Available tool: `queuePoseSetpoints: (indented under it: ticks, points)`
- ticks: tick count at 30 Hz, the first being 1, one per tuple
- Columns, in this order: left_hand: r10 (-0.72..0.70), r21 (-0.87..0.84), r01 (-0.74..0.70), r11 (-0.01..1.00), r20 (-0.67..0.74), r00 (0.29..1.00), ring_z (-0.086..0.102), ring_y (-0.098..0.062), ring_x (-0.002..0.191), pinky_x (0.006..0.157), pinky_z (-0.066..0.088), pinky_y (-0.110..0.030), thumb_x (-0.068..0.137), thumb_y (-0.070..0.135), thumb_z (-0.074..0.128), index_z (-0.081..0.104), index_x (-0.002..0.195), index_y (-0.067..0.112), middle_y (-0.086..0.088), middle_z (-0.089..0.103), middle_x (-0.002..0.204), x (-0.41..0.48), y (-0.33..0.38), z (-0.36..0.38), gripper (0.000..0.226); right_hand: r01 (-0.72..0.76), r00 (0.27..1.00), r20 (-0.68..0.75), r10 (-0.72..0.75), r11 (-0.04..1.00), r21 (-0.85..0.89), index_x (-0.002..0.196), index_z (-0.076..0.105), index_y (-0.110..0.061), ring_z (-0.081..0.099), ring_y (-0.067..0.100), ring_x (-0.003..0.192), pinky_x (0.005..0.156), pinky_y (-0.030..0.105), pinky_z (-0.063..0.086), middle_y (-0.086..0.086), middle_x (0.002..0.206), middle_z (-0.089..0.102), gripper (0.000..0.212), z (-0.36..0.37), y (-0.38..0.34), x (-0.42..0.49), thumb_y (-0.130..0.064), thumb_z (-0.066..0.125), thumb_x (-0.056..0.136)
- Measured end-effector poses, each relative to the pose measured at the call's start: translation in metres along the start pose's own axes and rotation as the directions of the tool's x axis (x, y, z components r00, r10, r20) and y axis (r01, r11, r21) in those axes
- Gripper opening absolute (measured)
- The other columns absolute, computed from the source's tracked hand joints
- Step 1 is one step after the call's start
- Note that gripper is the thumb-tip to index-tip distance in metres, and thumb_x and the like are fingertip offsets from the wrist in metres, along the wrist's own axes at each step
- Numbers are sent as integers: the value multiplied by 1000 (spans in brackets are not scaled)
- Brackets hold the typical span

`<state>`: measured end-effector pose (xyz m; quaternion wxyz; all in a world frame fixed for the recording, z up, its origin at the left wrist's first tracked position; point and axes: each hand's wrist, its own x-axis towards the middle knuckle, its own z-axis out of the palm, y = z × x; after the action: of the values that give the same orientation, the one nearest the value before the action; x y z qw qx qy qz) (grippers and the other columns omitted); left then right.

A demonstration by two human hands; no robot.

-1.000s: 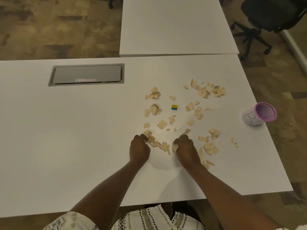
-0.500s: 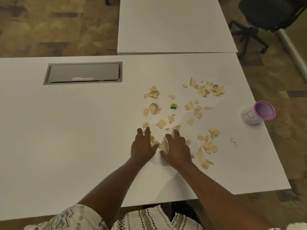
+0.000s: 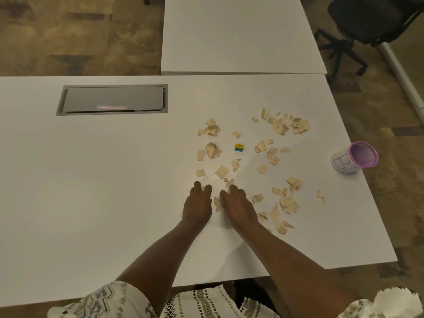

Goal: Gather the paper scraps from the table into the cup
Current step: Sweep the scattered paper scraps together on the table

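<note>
Several tan paper scraps (image 3: 278,127) lie scattered over the right half of the white table (image 3: 91,191). A white cup (image 3: 353,160) with a purple rim lies on its side near the table's right edge, its mouth facing me. My left hand (image 3: 198,206) and my right hand (image 3: 237,207) rest palm down side by side on the table, fingers stretched forward. A few scraps (image 3: 218,204) sit in the narrow gap between the hands, and some lie under my right hand's edge. Neither hand holds anything.
A small yellow and blue block (image 3: 239,147) sits among the scraps. A grey cable hatch (image 3: 112,99) is set into the table at the far left. A second white table (image 3: 238,35) adjoins behind. A black office chair (image 3: 367,21) stands at the far right.
Both hands went from curled fists around a small pile to flat, spread fingers. They slid closer together, covering the scraps near the table's front.
</note>
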<state>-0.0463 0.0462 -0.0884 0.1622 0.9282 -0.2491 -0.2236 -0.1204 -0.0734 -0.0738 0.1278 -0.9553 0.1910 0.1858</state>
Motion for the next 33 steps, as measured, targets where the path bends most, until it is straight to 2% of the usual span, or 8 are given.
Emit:
queuePoseSetpoints:
  ticks: [10,14,16,20,23,26,29,33]
  points:
    - [-62,-152,61,987,-6,998,49,-31,82,67,39,-37,88,-1,39,50,102,8,-8,41,100,-2,3,4,20,109,993,-43,-112,991,-71,126,51,-11,47,30,114,80,36,52,12,130,49,32,-1,12,6,-4,47,95]
    - [-102,-241,93,966,-24,995,54,-33,87,72,42,-36,89,0,44,53,108,8,-11,49,106,-1,3,4,23,65,990,-132,-49,991,119,120,63,-14,54,27,104,77,33,48,8,119,59,31,-4,20,8,-3,49,95]
    - [-158,-319,140,938,-31,987,53,-30,84,73,42,-34,88,1,47,54,108,9,-9,49,102,2,4,2,22,1,982,-176,61,943,332,115,67,-14,56,24,100,79,31,48,7,112,62,27,-9,24,9,-8,53,93]
    - [-315,-533,274,801,14,949,57,-22,83,73,44,-29,87,4,58,60,111,9,-6,58,94,11,12,-7,25,-194,926,-65,372,618,762,96,71,-24,63,15,85,74,22,47,-7,92,70,11,-23,36,6,-22,68,86]
    - [-473,-811,435,392,228,851,62,-14,57,50,46,-22,86,4,61,64,109,10,-8,64,83,21,25,-16,24,-287,857,213,469,91,954,93,73,-23,70,18,80,84,37,59,-3,87,73,8,-32,49,5,-20,74,85]
    - [-485,-878,472,77,381,787,59,-17,59,50,47,-23,91,2,62,67,112,6,-14,65,87,32,38,-23,21,-276,844,398,359,-347,897,106,70,-7,68,22,91,82,35,60,12,106,70,18,-42,63,4,-8,71,89]
    - [-423,-882,443,-161,467,776,55,-17,46,40,43,-23,94,-3,59,66,115,-1,-13,61,75,35,59,-28,23,-271,848,448,283,-495,826,109,67,-3,70,22,96,74,32,61,10,105,72,20,-51,78,0,-6,70,89]
    - [-343,-856,437,-278,513,787,66,-23,58,39,43,-21,97,-3,54,66,114,-1,-15,65,87,37,89,-31,20,-247,847,476,236,-619,745,107,66,1,75,21,83,69,34,62,10,93,77,22,-63,95,-4,-3,73,86]
